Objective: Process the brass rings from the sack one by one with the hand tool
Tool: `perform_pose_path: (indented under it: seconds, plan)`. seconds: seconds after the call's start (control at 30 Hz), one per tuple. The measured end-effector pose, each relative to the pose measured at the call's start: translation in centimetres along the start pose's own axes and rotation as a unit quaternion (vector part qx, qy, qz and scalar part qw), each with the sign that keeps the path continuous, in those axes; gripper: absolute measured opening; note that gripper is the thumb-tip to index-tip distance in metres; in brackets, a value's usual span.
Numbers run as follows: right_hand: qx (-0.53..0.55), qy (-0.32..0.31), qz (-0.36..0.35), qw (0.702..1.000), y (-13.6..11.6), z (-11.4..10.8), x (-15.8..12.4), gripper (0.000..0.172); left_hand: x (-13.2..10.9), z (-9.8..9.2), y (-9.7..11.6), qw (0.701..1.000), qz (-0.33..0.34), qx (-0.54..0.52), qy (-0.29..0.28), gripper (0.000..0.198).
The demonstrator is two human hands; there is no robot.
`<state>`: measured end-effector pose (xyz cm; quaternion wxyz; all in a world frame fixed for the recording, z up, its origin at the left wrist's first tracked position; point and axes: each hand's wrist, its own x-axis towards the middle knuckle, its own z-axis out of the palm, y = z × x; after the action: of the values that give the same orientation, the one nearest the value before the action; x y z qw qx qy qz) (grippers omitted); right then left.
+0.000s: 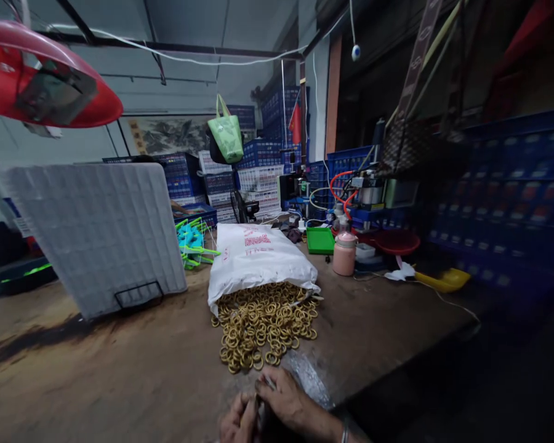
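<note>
At the bottom edge of the view, my left hand (239, 421) is closed in a pinch with its fingertips against those of the other hand. My right hand (287, 399) comes from the right with its fingers bent and pressed together. Whatever small thing is between the fingertips cannot be made out. Just beyond my hands lies a heap of brass-coloured rings (263, 326). The rings spill from the mouth of a white woven sack (263, 264) with red print, which lies on its side. Beside my right hand is a crumpled clear plastic strip (310, 376) on the brown table (166, 375).
A grey-white padded panel (106, 234) stands at left, with a red lamp shade (46, 74) above. Behind the sack is a green tray (320, 240); a pink bottle (345, 253) and yellow scoop (443, 280) stand right. Blue crates (503, 197) are stacked beyond the table's right edge.
</note>
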<state>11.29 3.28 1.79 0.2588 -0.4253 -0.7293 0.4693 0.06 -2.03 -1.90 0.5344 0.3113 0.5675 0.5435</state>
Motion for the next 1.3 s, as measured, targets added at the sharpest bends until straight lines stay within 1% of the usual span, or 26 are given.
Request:
perform_pose_path:
  seconds: [0.03, 0.1, 0.13, 0.23, 0.37, 0.47, 0.57, 0.63, 0.7, 0.73, 0.8, 0.83, 0.87, 0.93, 1.03, 1.17, 1.23, 1.3]
  plan:
    - [-0.005, 0.007, -0.005, 1.0, -0.2, -0.1, 0.0, 0.018, -0.2, 0.0, 0.2, 1.0, -0.012, -0.005, -0.007, 0.043]
    - [0.002, 0.002, -0.007, 1.0, -0.4, -0.2, 0.1, 0.018, -0.8, 0.0, 0.6, 0.998, -0.033, -0.037, -0.034, 0.043]
    - [0.006, 0.003, -0.001, 1.0, -0.3, -0.2, 0.1, 0.017, -1.1, 0.0, 0.7, 0.997, -0.027, -0.06, -0.048, 0.04]
    - [0.033, -0.011, 0.004, 0.999, 0.1, -0.1, 0.2, 0.018, -1.7, 0.2, 1.1, 0.991, -0.021, -0.112, -0.065, 0.033]
    - [0.074, -0.031, 0.005, 0.997, 0.7, -0.1, 0.0, 0.018, -2.1, 0.3, 1.2, 0.991, -0.034, -0.118, -0.061, 0.026]
    - [0.093, -0.03, 0.005, 0.995, 0.8, -0.2, -0.1, 0.018, -2.3, 0.6, 1.5, 0.989, -0.046, -0.126, -0.058, 0.027]
    - [0.125, -0.041, 0.01, 0.991, 0.7, -0.3, -0.1, 0.019, -2.4, 0.9, 1.7, 0.989, -0.047, -0.134, -0.049, 0.029]
    - [0.126, -0.045, 0.014, 0.991, 0.8, -0.5, -0.1, 0.021, -2.4, 1.0, 1.7, 0.989, -0.05, -0.135, -0.045, 0.03]
    - [0.085, -0.034, 0.014, 0.996, 1.2, -0.6, -0.1, 0.023, -2.3, 1.0, 1.6, 0.988, -0.053, -0.136, -0.044, 0.029]
    - [0.045, -0.025, 0.005, 0.999, 1.5, -0.7, -0.2, 0.023, -2.2, 1.0, 1.5, 0.988, -0.053, -0.136, -0.043, 0.029]
    - [-0.061, -0.012, -0.031, 0.998, 2.3, -0.7, -0.4, 0.017, -2.1, 1.0, 1.2, 0.989, -0.051, -0.136, -0.04, 0.028]
    - [-0.116, -0.015, -0.052, 0.992, 2.7, -0.7, -0.5, 0.013, -2.0, 1.0, 1.0, 0.989, -0.049, -0.136, -0.038, 0.028]
    - [-0.164, -0.022, -0.071, 0.984, 3.1, -0.7, -0.7, 0.013, -1.9, 1.1, 0.9, 0.989, -0.049, -0.136, -0.037, 0.028]
    - [-0.228, -0.042, -0.089, 0.969, 3.6, -0.6, -0.9, 0.022, -1.7, 1.1, 0.7, 0.989, -0.049, -0.135, -0.033, 0.029]
    - [-0.264, -0.057, -0.085, 0.959, 3.7, -0.6, -1.0, 0.027, -1.5, 1.1, 0.4, 0.992, -0.043, -0.12, -0.024, 0.03]
    - [-0.257, -0.068, -0.087, 0.96, 2.9, -0.8, -1.1, 0.03, -1.2, 0.9, 0.2, 0.997, -0.035, -0.071, -0.007, 0.032]
    - [-0.254, -0.08, -0.089, 0.96, 2.7, -1.0, -1.1, 0.031, -1.3, 0.9, 0.3, 0.999, -0.023, -0.043, -0.001, 0.033]
    - [-0.278, -0.084, -0.076, 0.954, 2.8, -1.2, -0.9, 0.029, -1.7, 0.9, 0.5, 1.0, -0.019, -0.018, -0.003, 0.034]
